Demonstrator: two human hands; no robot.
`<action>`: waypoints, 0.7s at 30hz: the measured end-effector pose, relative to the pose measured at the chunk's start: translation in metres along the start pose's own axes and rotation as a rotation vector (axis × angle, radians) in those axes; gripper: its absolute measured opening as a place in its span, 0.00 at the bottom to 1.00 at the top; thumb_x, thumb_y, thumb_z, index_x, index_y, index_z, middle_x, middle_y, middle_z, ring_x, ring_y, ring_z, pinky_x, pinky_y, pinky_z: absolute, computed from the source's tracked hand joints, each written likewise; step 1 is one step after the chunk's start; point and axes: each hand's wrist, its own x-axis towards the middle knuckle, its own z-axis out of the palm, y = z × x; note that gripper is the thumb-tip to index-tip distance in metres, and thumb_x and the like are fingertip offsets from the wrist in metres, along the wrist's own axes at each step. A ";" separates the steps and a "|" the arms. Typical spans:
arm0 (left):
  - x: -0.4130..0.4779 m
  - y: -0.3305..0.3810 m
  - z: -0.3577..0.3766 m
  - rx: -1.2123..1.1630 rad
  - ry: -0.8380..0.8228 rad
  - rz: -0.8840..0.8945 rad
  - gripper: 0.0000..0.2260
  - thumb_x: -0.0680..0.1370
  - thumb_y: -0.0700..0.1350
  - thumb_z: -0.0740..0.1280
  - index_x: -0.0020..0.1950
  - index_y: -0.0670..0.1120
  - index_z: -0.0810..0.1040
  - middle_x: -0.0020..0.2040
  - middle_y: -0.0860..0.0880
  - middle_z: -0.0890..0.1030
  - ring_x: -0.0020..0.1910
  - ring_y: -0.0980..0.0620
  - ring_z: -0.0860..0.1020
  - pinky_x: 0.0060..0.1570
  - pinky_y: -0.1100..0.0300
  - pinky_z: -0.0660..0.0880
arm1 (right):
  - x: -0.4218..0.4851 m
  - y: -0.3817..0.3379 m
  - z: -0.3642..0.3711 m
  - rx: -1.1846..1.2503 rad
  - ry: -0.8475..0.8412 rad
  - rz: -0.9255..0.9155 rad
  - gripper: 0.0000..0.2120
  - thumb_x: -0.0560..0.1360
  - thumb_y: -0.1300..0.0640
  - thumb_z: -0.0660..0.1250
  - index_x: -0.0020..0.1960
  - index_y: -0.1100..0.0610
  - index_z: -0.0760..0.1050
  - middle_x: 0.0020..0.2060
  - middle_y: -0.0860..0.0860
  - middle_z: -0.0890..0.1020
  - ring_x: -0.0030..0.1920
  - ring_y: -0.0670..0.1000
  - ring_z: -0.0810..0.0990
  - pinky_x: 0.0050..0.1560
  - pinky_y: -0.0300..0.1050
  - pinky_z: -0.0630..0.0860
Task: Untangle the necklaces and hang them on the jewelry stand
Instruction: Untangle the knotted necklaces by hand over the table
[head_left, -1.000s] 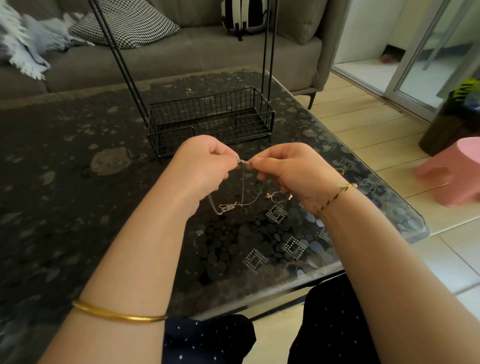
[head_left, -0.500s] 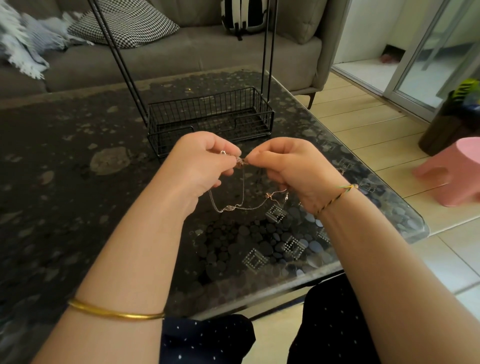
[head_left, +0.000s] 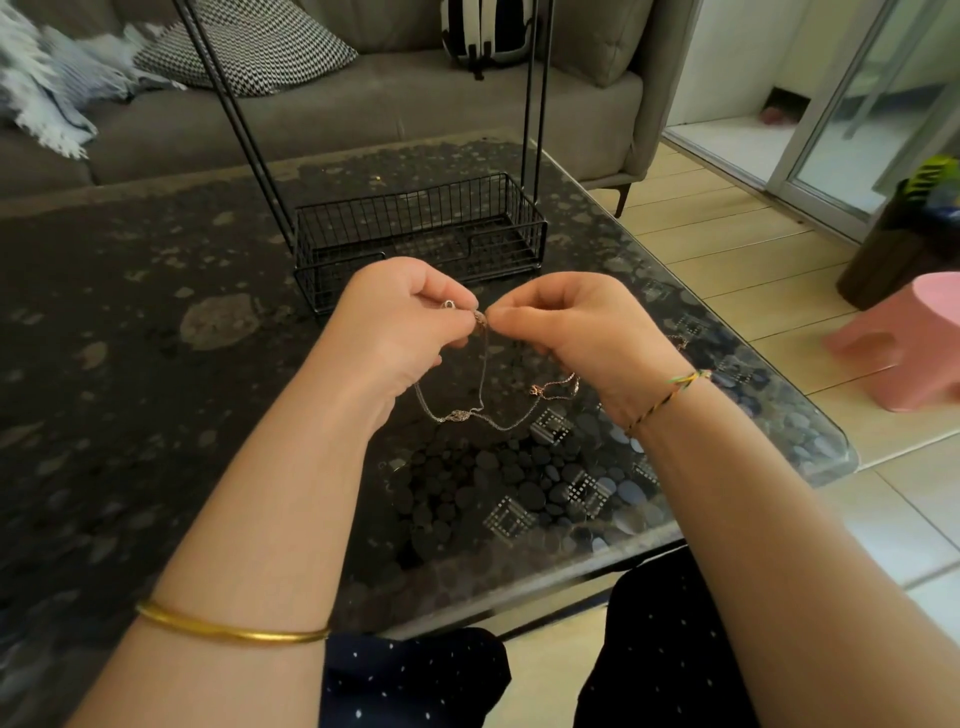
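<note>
The jewelry stand (head_left: 415, 223) is cropped above; the necklaces (head_left: 460, 414) tangle indistinctly.

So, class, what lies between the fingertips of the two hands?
A small knot of the necklaces, pinched by the left hand and the right hand; the head view shows it.

Glossy glass table (head_left: 156, 364); black wire jewelry stand (head_left: 415, 234).

Hands before the jewelry stand (head_left: 421, 228) on the table (head_left: 130, 312)
The left hand (head_left: 400, 317) and right hand (head_left: 566, 322) meet above the table, with the necklaces (head_left: 483, 374) hanging between and below them. The jewelry stand is just behind them, a sofa (head_left: 363, 114) lies beyond the table, and a stool (head_left: 904, 338) stands on the floor to the right.
</note>
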 end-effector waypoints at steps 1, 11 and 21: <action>0.000 0.000 0.000 -0.001 0.004 0.001 0.07 0.75 0.38 0.68 0.42 0.50 0.77 0.42 0.50 0.82 0.39 0.60 0.79 0.31 0.68 0.70 | 0.000 0.000 0.000 -0.008 0.000 -0.005 0.04 0.69 0.56 0.73 0.40 0.56 0.82 0.30 0.46 0.77 0.27 0.41 0.69 0.28 0.31 0.68; 0.001 0.000 0.001 -0.024 0.044 -0.030 0.07 0.75 0.36 0.68 0.42 0.48 0.77 0.43 0.48 0.79 0.41 0.53 0.81 0.46 0.53 0.81 | 0.004 0.003 0.001 -0.026 -0.001 0.009 0.03 0.72 0.57 0.69 0.39 0.55 0.79 0.32 0.50 0.75 0.28 0.42 0.69 0.29 0.31 0.67; 0.002 -0.004 0.003 0.122 0.045 0.046 0.08 0.75 0.39 0.68 0.43 0.53 0.79 0.45 0.51 0.79 0.44 0.56 0.77 0.41 0.59 0.75 | 0.006 0.003 0.004 -0.094 0.070 -0.121 0.05 0.76 0.59 0.64 0.44 0.60 0.77 0.34 0.47 0.80 0.25 0.37 0.69 0.28 0.28 0.66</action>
